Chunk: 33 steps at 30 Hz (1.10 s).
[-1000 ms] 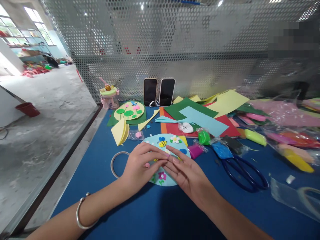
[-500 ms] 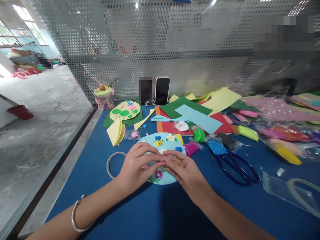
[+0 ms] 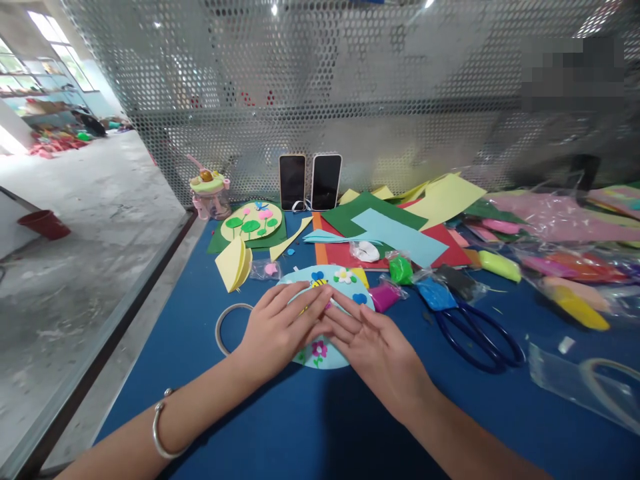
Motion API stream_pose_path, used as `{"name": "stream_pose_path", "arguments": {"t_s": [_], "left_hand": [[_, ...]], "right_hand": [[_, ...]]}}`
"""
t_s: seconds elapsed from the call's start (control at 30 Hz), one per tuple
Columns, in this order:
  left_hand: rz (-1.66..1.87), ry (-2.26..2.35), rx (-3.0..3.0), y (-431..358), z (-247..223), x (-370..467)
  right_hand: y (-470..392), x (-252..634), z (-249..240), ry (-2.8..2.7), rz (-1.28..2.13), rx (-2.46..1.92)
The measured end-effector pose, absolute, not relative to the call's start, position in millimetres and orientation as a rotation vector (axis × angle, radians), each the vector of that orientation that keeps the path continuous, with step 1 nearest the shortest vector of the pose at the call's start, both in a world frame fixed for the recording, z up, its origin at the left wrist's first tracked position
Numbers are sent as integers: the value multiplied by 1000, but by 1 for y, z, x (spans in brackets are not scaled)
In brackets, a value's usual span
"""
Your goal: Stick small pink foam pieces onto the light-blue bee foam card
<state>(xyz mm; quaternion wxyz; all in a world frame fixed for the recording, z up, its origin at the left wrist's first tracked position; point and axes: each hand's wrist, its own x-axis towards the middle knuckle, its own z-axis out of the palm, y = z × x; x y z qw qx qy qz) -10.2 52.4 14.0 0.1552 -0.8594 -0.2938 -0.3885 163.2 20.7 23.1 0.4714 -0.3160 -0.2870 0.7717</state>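
Note:
My left hand [image 3: 277, 323] lies palm down with its fingers extended, their tips crossing those of my right hand [image 3: 377, 347]. The right hand is turned palm up, its fingers stretched out. A tiny pink spot shows by the meeting fingertips; I cannot tell whether it is a bit of clay or part of the picture below. Under both hands lies a light blue round card [image 3: 345, 364], decorated with clay flowers, blue hearts and a yellow-and-black bee [image 3: 319, 283]. The fingers cover its middle.
Left of the card lies a tape roll [image 3: 219, 330]. Scissors [image 3: 483, 337] and bagged clay [image 3: 400, 269] lie right. Behind are coloured papers [image 3: 400, 237], a lotus-picture card [image 3: 251, 221], a jar [image 3: 210, 199] and two phones [image 3: 326, 183] against a perforated metal panel [image 3: 240, 133].
The pinched fingertips have spread out. My right hand has turned its palm upward, and my left fingers now lie across its fingertips, slightly higher over the card.

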Motion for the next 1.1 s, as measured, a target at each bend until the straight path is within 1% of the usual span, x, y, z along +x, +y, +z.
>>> {"name": "stream_pose_path", "arguments": {"t_s": [0.07,0.17,0.27,0.33,0.4,0.47,0.57,0.6,0.67,0.8,0.87,0.97,1.03,1.1], "left_hand": [[-1195,-869,-2558,53,21,-12],[-1495,-950,-2650,52,41,-18],[-1788,-1182,-2518,48,61,-30],[-1848,-1291,-2447,46,67,-40],[-1774,-1340,-2509,42,65,-49],[-1548,-1388,-2723,38,55,-58],[-1055,-1454,-3049,31,35,-67],[-950,-1485,-3073,28,29,-70],[-886,-1557,-3018,22,18,-75],[-828,-1677,-2914,13,4,-88],[-778,-1677,-2880,10,-1,-95],[-813,-1625,-2815,5,-3,-100],[-891,-1613,-2799,1,3,-95],[-991,-1587,-2815,-4,13,-81]], "right_hand": [[23,165,23,-786,1882,-791],[24,169,29,-955,1777,-864],[21,179,39,-1228,1488,-994],[14,189,44,-1553,1223,-1108],[2,198,44,-1981,949,-1150],[-10,205,38,-2265,705,-1127],[-22,210,22,-2430,316,-1123],[-24,210,17,-2469,221,-1115],[-26,211,9,-2548,110,-1085],[-27,212,2,-2591,83,-1053],[-29,213,1,-2577,99,-1059],[-34,216,3,-2574,150,-1063],[-37,217,6,-2525,281,-1092],[-38,216,11,-2364,529,-1180]]}}
